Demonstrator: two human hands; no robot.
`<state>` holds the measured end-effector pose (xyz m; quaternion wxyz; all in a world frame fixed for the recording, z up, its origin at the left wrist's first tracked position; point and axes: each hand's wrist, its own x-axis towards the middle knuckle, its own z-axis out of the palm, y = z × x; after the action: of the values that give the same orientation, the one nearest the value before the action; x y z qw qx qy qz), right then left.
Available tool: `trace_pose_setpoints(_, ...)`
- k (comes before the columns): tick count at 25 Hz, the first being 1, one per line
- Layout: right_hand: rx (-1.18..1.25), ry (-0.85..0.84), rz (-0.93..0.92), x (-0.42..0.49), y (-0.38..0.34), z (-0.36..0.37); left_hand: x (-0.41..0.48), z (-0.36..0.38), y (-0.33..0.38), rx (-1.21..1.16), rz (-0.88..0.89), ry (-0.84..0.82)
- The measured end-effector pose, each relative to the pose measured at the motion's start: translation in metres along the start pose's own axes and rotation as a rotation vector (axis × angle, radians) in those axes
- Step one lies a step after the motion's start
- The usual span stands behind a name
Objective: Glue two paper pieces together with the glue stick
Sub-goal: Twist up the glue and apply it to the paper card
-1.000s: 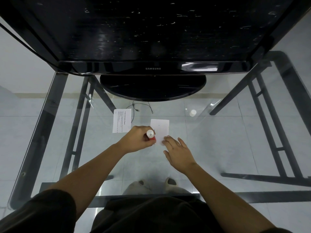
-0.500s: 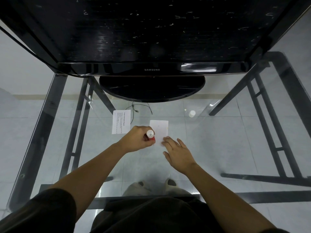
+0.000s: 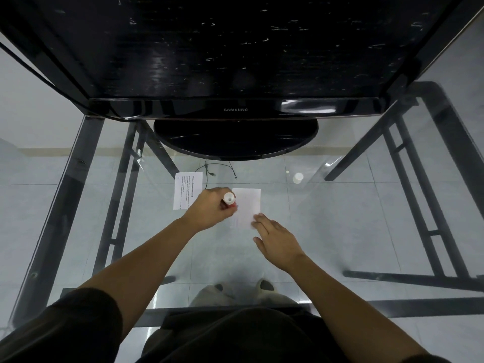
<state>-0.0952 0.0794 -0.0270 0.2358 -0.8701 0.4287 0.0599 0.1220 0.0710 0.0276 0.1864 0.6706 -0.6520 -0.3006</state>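
Note:
A blank white paper piece [image 3: 247, 204] lies flat on the glass table in the middle of the view. My left hand [image 3: 209, 212] grips a red and white glue stick [image 3: 229, 200] upright, its lower end on the paper's left edge. My right hand [image 3: 277, 241] rests flat with fingertips pressing the paper's near right corner. A second paper piece [image 3: 187, 189] with printed text lies just left of and behind my left hand, partly covered by it.
A black monitor [image 3: 235, 110] on a round base [image 3: 235, 140] stands at the back of the glass table [image 3: 340, 218]. A small white cap [image 3: 298, 177] sits to the right behind the paper. Dark table legs and tiled floor show through the glass.
My left hand has slid the glue stick slightly along the paper's left edge. My right hand stays pressed on the paper.

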Motion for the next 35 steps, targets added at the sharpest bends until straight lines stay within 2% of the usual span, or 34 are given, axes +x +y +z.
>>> trace_pose_setpoints(2,0.023,-0.010,0.010,0.000,0.000,0.001,-0.001,0.001,0.002,-0.025,0.023,-0.021)
trace_pose_setpoints(5,0.041,-0.033,0.014,0.001,0.000,0.000,-0.005,0.006,0.004,-0.017,0.057,-0.182)
trace_pose_setpoints(7,0.036,-0.038,0.008,0.001,0.001,0.000,-0.002,0.005,0.002,-0.004,0.035,-0.151)
trace_pose_setpoints(10,0.026,-0.040,0.002,0.000,0.003,-0.001,0.004,0.001,0.002,0.018,0.010,-0.015)
trace_pose_setpoints(11,0.028,-0.042,0.001,0.000,0.003,-0.001,0.003,0.001,0.003,0.015,0.015,-0.022)
trace_pose_setpoints(15,0.033,-0.044,-0.006,0.000,0.002,-0.003,0.000,0.006,0.004,0.024,0.072,-0.238)
trace_pose_setpoints(17,0.029,-0.054,-0.008,0.000,0.002,-0.004,0.003,0.003,0.003,0.027,0.048,-0.200)
trace_pose_setpoints(20,0.028,-0.062,-0.005,0.000,0.002,-0.005,0.007,0.001,0.004,0.020,0.028,-0.026)
trace_pose_setpoints(21,0.026,-0.063,-0.008,0.000,0.001,-0.005,0.006,0.001,0.005,0.012,0.031,-0.013)
trace_pose_setpoints(24,0.023,-0.063,-0.011,-0.001,0.001,-0.006,0.002,0.005,0.008,-0.003,0.060,-0.175)
trace_pose_setpoints(26,0.018,-0.066,-0.011,-0.001,0.001,-0.006,0.003,0.004,0.007,0.007,0.049,-0.208)
trace_pose_setpoints(30,0.025,-0.064,-0.014,-0.002,0.002,-0.007,0.011,0.000,0.007,0.019,0.009,0.019)
trace_pose_setpoints(32,0.019,-0.062,-0.019,-0.002,0.001,-0.007,0.011,0.002,0.008,0.000,0.018,0.078)
trace_pose_setpoints(35,0.025,-0.065,-0.016,-0.001,0.001,-0.008,0.009,0.006,0.010,-0.011,0.047,-0.092)
